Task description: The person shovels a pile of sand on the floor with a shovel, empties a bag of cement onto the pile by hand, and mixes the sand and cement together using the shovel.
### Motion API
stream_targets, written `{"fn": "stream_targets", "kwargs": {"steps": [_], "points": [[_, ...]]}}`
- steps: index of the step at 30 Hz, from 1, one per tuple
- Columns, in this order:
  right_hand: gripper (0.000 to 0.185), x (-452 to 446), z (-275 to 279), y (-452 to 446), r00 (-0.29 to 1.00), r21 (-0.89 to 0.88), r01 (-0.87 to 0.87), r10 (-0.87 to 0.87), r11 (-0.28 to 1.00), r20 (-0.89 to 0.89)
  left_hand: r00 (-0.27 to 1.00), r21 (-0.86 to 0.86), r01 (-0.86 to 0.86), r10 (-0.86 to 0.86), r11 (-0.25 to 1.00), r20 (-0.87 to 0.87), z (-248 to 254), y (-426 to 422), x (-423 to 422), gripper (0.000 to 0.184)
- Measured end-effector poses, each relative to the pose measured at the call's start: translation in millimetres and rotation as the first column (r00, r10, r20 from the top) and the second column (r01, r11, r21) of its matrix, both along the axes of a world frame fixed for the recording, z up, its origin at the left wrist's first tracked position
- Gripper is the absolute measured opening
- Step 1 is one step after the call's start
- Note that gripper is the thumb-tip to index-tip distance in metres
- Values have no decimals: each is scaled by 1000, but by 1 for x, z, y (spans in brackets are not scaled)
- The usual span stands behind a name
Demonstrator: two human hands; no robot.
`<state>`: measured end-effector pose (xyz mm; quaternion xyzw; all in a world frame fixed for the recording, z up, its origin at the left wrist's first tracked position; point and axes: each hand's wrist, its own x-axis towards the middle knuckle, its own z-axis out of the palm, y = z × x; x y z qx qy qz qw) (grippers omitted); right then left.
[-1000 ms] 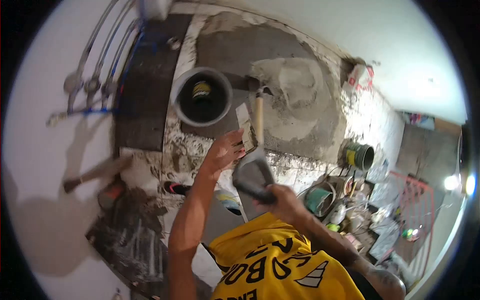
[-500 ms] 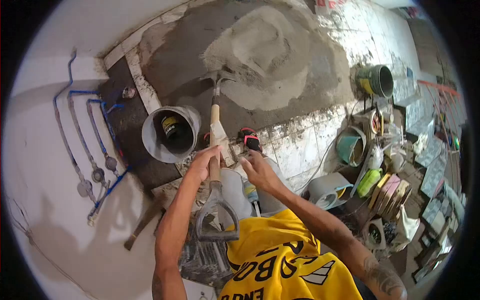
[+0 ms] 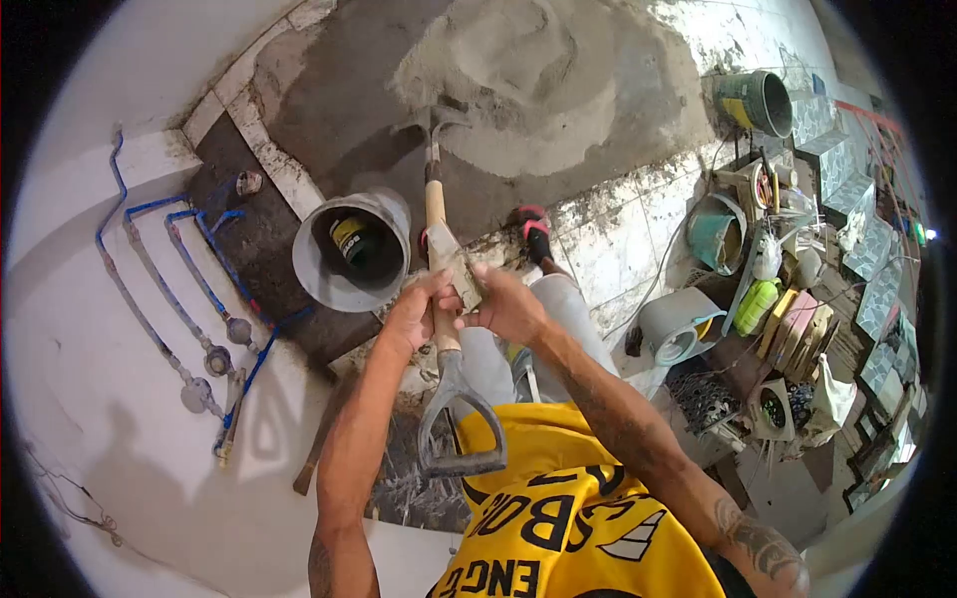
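A shovel (image 3: 436,199) with a wooden shaft and a grey D-handle (image 3: 463,429) stands in front of me. Its blade end is at the grey mound of powdery mix (image 3: 538,80). My left hand (image 3: 417,311) is wrapped round the shaft above the handle. A pale strip, perhaps paper or tape (image 3: 459,271), lies against the wood. My right hand (image 3: 506,307) is at the strip's edge, thumb and fingers closed around it beside the left hand; the exact grip is partly hidden.
Left of the shaft is a grey bucket (image 3: 311,261) with a dark container (image 3: 351,241) inside. Blue pipes (image 3: 125,189) run along the wall. On the right are another bucket (image 3: 766,104), a teal bucket (image 3: 714,239), a white container (image 3: 678,321) and tiled steps (image 3: 847,189).
My right hand has moved left to the strip and shaft, closing its fingers. The left hand stays on the shaft. The camera view has shifted slightly.
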<state>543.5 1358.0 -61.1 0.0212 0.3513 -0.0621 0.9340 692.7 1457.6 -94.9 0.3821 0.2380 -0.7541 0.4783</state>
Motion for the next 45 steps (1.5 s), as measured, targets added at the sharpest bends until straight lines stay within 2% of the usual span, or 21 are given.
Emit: {"fn": "stream_targets", "kwargs": {"steps": [4,6,11,14,15,16,20,24,25,26,28,29,30,32,35,38,40,42,43,44,45], "points": [[35,-3,-6,29,938,-443,-179,17,878,-345,999,103,15,-20,995,49,2,-8,-4,23],[30,-4,-12,29,903,-438,-172,-37,883,-429,996,105,10,-19,994,85,0,-11,-13,25],[23,-21,-46,-28,883,-487,-199,-60,850,-465,925,125,50,-93,991,370,-5,-17,-35,35],[22,-55,-60,-93,880,-691,-328,-58,644,-472,875,227,79,-176,971,451,-8,-32,-38,51],[22,-65,-68,-112,917,-708,-188,-136,680,-374,851,259,91,-210,962,482,-9,-38,-40,54],[21,-74,-77,-132,937,-711,-43,-219,702,-272,824,289,101,-243,952,512,-13,-44,-41,58],[20,-95,-73,-213,932,-526,125,-282,841,-230,694,448,318,-528,835,490,-99,-59,-36,50],[26,-115,-123,-232,857,-476,-117,-154,872,-492,528,611,282,-652,739,544,-170,-70,-49,46],[28,-117,-127,-231,791,-483,-254,-107,838,-602,449,656,285,-702,699,554,-173,-68,-54,40],[28,-132,-146,-226,844,-382,-197,-42,903,-535,365,705,282,-753,650,548,-171,-61,-60,34],[24,-143,-139,-217,917,-287,-97,-27,953,-397,399,646,264,-691,716,603,-147,-68,-59,24],[21,-138,-129,-209,922,-178,113,-170,978,-348,444,618,281,-670,735,595,-136,-64,-53,24],[20,-139,-126,-199,927,-125,108,-145,986,-345,487,594,300,-655,747,577,-122,-55,-50,23],[18,-142,-126,-191,936,-40,97,-105,994,-335,418,613,307,-681,728,601,-100,-42,-52,24],[18,-140,-127,-179,959,-5,-17,15,1000,-281,296,671,338,-752,659,589,-69,-27,-66,26],[25,-130,-144,-165,933,-26,-245,228,969,-277,216,727,347,-805,592,553,-88,6,-79,32],[30,-123,-179,-159,842,-139,-492,429,860,-328,216,726,367,-812,582,542,-111,22,-86,34],[32,-127,-262,-143,757,-389,-643,471,660,-453,163,728,390,-821,563,548,-146,38,-93,35],[33,-119,-270,-145,712,-481,-701,477,527,-515,107,736,403,-827,544,552,-164,50,-98,35],[38,-116,-274,-149,742,-339,-636,428,693,-517,51,746,418,-833,519,552,-177,64,-102,35],[36,-115,-283,-150,738,-323,-636,429,701,-521,31,751,412,-832,516,554,-182,73,-106,36]]}}
